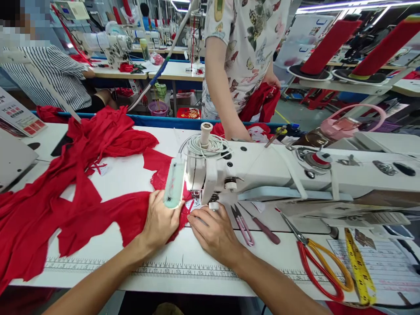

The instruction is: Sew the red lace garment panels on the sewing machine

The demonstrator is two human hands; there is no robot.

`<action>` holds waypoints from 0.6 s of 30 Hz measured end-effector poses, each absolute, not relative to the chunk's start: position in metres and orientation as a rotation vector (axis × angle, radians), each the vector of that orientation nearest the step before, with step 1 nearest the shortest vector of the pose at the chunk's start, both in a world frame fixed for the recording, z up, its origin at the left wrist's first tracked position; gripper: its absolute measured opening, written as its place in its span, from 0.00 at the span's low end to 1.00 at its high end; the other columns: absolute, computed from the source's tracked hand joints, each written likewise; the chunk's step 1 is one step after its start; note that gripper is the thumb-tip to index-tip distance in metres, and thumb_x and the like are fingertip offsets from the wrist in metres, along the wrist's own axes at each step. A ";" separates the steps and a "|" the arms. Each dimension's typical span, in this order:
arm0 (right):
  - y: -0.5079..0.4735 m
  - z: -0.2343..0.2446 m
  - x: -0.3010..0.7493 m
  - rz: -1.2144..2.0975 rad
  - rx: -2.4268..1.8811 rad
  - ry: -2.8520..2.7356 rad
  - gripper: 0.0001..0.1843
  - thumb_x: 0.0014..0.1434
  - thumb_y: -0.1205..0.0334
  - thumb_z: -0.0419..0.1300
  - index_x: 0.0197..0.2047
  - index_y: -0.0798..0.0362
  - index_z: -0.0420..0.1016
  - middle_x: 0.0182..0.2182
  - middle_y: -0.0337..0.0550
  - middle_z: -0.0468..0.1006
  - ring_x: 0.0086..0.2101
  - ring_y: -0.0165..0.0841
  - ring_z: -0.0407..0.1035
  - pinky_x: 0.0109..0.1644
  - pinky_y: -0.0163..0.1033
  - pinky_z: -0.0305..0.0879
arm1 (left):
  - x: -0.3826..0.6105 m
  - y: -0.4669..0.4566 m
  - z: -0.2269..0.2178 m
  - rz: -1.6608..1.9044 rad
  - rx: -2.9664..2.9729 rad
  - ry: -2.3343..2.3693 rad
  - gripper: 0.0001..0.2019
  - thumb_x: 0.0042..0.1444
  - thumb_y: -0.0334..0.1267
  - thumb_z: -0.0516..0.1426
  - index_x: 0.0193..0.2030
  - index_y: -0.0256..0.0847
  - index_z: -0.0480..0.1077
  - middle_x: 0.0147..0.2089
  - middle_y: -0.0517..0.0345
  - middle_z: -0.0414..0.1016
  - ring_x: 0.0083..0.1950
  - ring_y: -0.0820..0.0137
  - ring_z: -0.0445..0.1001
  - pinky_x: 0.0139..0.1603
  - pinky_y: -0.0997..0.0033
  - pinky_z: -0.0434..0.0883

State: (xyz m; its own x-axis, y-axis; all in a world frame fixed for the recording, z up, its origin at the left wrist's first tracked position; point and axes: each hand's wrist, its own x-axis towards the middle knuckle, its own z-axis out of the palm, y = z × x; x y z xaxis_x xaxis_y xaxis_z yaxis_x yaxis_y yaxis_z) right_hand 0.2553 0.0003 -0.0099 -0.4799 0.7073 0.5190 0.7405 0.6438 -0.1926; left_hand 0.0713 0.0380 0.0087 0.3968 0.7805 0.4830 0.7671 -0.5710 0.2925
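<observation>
A white sewing machine (262, 164) stands across the table, its needle and presser foot (196, 195) above a piece of red fabric (131, 214). My left hand (160, 221) grips this fabric left of the foot, fingers bent and partly hidden behind a pale green translucent guard (174, 183). Just right of it, my right hand (211, 227) has its fingers pressed together on the fabric's edge, close to the foot. A small white piece (189, 204) shows on the fabric between the hands. More red fabric (108, 135) lies heaped to the left.
Thread snips (243, 225), a purple-handled awl (265, 229), scissors (323, 262) and a yellow tape measure (359, 267) lie at the right. A printed ruler (210, 272) runs along the front edge. Opposite, a person (243, 57) handles red cloth; another person (55, 74) sits far left.
</observation>
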 end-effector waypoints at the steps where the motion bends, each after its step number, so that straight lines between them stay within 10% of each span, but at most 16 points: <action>1: 0.001 -0.010 0.255 -0.080 -1.127 -2.298 0.09 0.67 0.69 0.56 0.46 0.52 0.77 0.40 0.41 0.81 0.38 0.33 0.70 0.57 0.49 0.51 | 0.070 0.039 0.009 0.941 2.567 1.427 0.11 0.67 0.31 0.50 0.35 0.39 0.70 0.30 0.56 0.68 0.35 0.65 0.66 0.41 0.62 0.66; 8: 0.001 -0.010 0.257 -0.070 -1.146 -2.309 0.10 0.67 0.70 0.54 0.43 0.52 0.77 0.41 0.42 0.81 0.39 0.34 0.69 0.59 0.49 0.50 | 0.065 0.030 0.000 0.784 2.848 1.128 0.14 0.58 0.19 0.48 0.34 0.39 0.70 0.31 0.56 0.69 0.34 0.66 0.64 0.42 0.63 0.65; 18: 0.003 -0.010 0.258 -0.123 -1.162 -2.286 0.11 0.65 0.70 0.57 0.46 0.51 0.78 0.40 0.42 0.81 0.37 0.34 0.69 0.58 0.49 0.51 | 0.057 0.042 -0.003 0.909 2.466 1.188 0.10 0.68 0.32 0.50 0.47 0.39 0.73 0.41 0.51 0.79 0.44 0.63 0.74 0.51 0.57 0.70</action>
